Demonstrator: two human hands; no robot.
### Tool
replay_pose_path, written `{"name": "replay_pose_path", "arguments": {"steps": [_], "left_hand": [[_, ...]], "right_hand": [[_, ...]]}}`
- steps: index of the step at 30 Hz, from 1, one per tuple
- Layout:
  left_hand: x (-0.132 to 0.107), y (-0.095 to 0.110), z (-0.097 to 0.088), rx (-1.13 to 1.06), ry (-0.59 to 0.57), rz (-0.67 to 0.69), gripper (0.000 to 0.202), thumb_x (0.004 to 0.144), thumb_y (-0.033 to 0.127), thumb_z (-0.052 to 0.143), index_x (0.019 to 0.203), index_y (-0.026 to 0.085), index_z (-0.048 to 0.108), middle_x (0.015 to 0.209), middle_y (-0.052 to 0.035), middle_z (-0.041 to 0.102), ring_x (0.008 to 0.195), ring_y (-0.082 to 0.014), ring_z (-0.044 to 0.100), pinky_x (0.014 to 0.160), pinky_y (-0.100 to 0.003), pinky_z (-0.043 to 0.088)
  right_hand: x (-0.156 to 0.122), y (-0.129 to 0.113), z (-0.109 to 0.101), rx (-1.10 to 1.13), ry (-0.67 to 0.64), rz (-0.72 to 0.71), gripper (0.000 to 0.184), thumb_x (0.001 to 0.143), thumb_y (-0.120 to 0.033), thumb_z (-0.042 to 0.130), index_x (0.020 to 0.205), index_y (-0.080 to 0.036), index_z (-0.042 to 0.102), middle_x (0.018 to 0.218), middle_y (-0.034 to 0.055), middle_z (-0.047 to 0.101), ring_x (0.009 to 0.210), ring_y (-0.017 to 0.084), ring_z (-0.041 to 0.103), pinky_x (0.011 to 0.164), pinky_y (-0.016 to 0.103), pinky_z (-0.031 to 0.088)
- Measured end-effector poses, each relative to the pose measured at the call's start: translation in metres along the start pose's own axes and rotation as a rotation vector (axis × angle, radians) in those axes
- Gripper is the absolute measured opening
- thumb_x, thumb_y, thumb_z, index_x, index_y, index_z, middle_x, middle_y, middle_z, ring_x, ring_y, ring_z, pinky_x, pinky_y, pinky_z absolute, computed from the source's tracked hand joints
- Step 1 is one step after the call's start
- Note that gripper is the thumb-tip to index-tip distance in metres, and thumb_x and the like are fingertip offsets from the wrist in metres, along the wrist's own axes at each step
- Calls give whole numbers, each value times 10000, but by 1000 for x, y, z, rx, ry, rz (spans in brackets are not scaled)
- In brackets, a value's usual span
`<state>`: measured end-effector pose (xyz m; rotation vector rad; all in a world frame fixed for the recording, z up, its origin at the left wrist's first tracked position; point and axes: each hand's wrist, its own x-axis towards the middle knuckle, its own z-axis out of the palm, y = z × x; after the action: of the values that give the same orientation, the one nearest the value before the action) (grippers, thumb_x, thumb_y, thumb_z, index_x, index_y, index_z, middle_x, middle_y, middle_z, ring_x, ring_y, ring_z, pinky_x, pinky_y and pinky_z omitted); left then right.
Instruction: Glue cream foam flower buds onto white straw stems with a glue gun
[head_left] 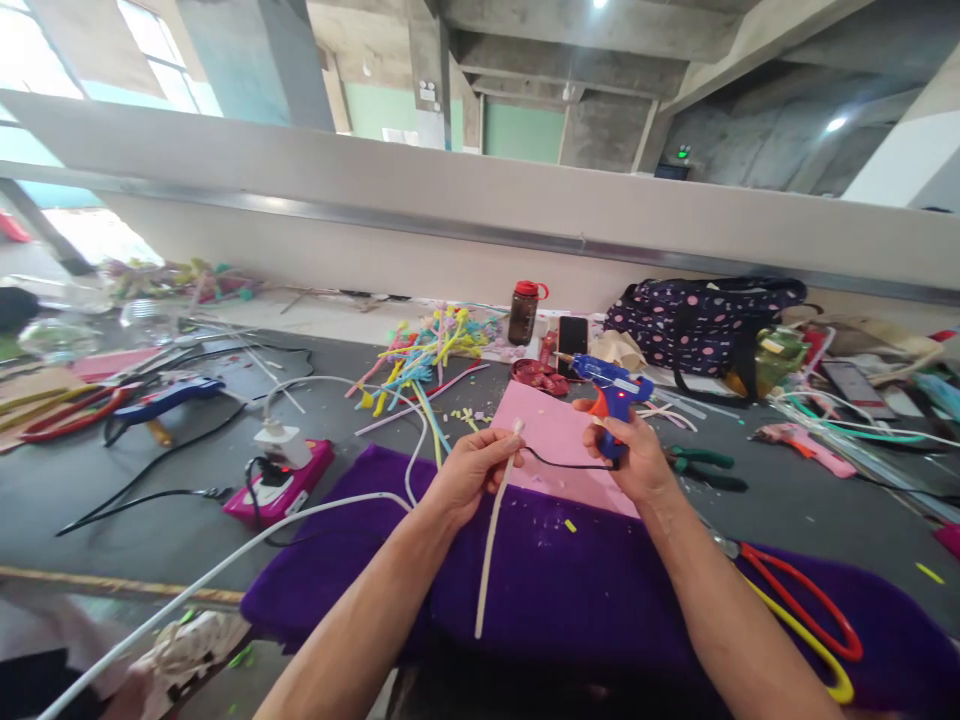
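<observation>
Between the thumb and fingers of my left hand (pixel 480 465) is a white fuzzy stick, like a pipe cleaner (pixel 490 560), hanging down over the purple cloth (pixel 555 570). My right hand (pixel 634 455) is wrapped round the handle of a blue hot glue gun (pixel 616 395) with an orange trigger. Its nozzle points left, and a small red light glows on its body. The gun is raised above a pink sheet (pixel 544 410) lying partly on the cloth. A black cord runs left from my right hand, behind the pipe cleaner.
Colourful pipe-cleaner stems (pixel 427 350) lie ahead on the grey table. A magenta power strip (pixel 281 485) with cables sits left. Red-and-yellow-handled scissors (pixel 799 605) rest by my right forearm, green-handled pliers (pixel 701 465) beyond. A bottle (pixel 525 312), phone (pixel 573 345) and patterned bag (pixel 701 330) stand behind.
</observation>
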<state>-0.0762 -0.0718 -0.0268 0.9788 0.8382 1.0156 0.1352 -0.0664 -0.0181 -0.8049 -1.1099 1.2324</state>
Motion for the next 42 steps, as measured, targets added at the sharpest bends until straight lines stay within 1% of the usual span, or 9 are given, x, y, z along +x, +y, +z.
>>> {"name": "replay_pose_path", "arguments": {"steps": [4, 9, 11, 13, 16, 21, 29, 37, 42], "left_hand": [[0, 1, -1, -103, 9, 22, 288, 665, 384, 685, 763, 131, 589, 622, 1, 627, 349, -13, 396, 305, -137, 242], [0, 1, -1, -141, 22, 20, 290, 672, 379, 681, 797, 139, 577, 676, -17, 662, 336, -27, 449, 273, -138, 260], [1, 1, -1, -163, 17, 15, 277, 668, 356, 690, 800, 134, 589, 675, -21, 662, 362, -35, 486, 279, -133, 291], [1, 0, -2, -176, 5, 15, 261, 662, 325, 700, 799, 123, 609, 681, -28, 661, 409, -46, 528, 298, -128, 326], [1, -1, -2, -183, -8, 23, 242, 661, 277, 705, 820, 110, 633, 707, -41, 665, 474, -62, 573, 331, -125, 366], [1, -4, -2, -194, -2, 49, 203, 668, 231, 697, 817, 112, 627, 724, -43, 665, 507, -75, 595, 354, -127, 395], [0, -3, -2, -173, -9, 74, 176, 660, 240, 701, 713, 118, 584, 707, -31, 662, 477, -63, 579, 349, -122, 386], [-1, -2, -2, -160, -14, 71, 216, 641, 274, 711, 683, 114, 572, 693, -32, 659, 425, -43, 535, 337, -125, 359], [-2, -1, -1, -154, -10, 67, 204, 660, 266, 699, 686, 114, 564, 687, -30, 656, 414, -36, 528, 334, -116, 351]], "right_hand": [[-7, -5, 4, -25, -54, -11, 242, 709, -241, 562, 946, -197, 551, 937, 70, 615, 500, 102, 486, 386, 224, 333], [-21, -12, 13, -117, -93, -56, 234, 723, -248, 587, 951, -216, 551, 994, 70, 613, 513, 118, 504, 438, 265, 378], [-27, -14, 17, -196, -126, -45, 213, 756, -266, 575, 962, -217, 565, 956, 69, 624, 547, 137, 521, 477, 284, 397], [-33, -16, 20, -289, -157, -50, 198, 795, -316, 545, 959, -213, 590, 858, 67, 639, 564, 158, 529, 500, 298, 404], [-43, -16, 21, -440, -143, -122, 241, 821, -392, 501, 941, -219, 621, 777, 67, 639, 583, 183, 539, 516, 313, 407], [-63, -12, 15, -678, -144, -195, 219, 837, -348, 490, 996, -256, 609, 786, 48, 641, 666, 208, 563, 624, 337, 432], [-68, -1, 9, -799, -133, -253, 222, 852, -324, 468, 1025, -254, 587, 850, 51, 641, 641, 200, 572, 625, 341, 437], [-70, -2, 9, -851, -146, -243, 214, 863, -303, 449, 1005, -207, 576, 719, 29, 607, 621, 185, 556, 624, 325, 428], [-69, -2, 10, -848, -162, -243, 200, 869, -288, 451, 999, -191, 568, 750, 21, 606, 624, 160, 542, 627, 296, 422]]}}
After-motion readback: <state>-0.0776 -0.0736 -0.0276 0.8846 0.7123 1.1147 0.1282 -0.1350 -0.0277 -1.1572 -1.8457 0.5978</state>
